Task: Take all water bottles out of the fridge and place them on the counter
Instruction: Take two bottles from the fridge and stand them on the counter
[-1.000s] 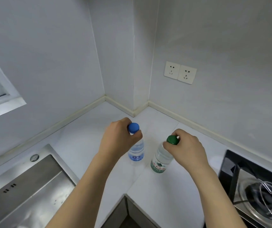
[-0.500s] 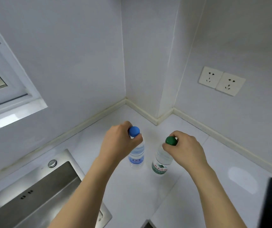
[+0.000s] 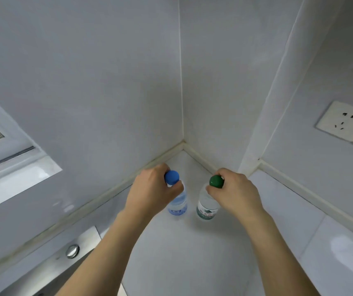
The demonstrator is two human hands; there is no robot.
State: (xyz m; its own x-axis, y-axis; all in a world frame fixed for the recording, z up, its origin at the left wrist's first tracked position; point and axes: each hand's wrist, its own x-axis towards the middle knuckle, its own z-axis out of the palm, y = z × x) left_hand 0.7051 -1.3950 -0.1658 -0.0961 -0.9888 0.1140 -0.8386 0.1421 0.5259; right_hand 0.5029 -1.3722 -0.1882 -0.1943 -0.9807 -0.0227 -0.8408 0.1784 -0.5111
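Clear plastic, capped in blue and green: two water bottles stand side by side on a white bench (image 3: 192,253), close to the corner where two pale grey walls meet. The blue-capped bottle (image 3: 176,202) is at the left, the green-capped bottle (image 3: 206,207) just beside it at 3 o'clock, a narrow gap between them. Both appear upright, with their bases at or very near the bench surface; contact cannot be told for certain from above.

The left hand (image 3: 152,193) grips the blue-capped bottle at its neck, thumb and fingers (image 3: 176,187) curled round just under the cap. The right hand (image 3: 235,194) holds the green-capped bottle the same way, its fingers wrapped round the neck beneath the cap. Both bare forearms reach in from 6 o'clock.

A cream sealing strip (image 3: 160,155) runs along the foot of the walls behind the bottles. At 8 o'clock from the bottles, the edge of a stainless steel sink (image 3: 49,272) shows, with a round metal button (image 3: 72,251) set in its rim. A window frame (image 3: 10,159) sits at 9 o'clock on the left wall, and a white wall socket (image 3: 342,122) at 2 o'clock on the right wall.
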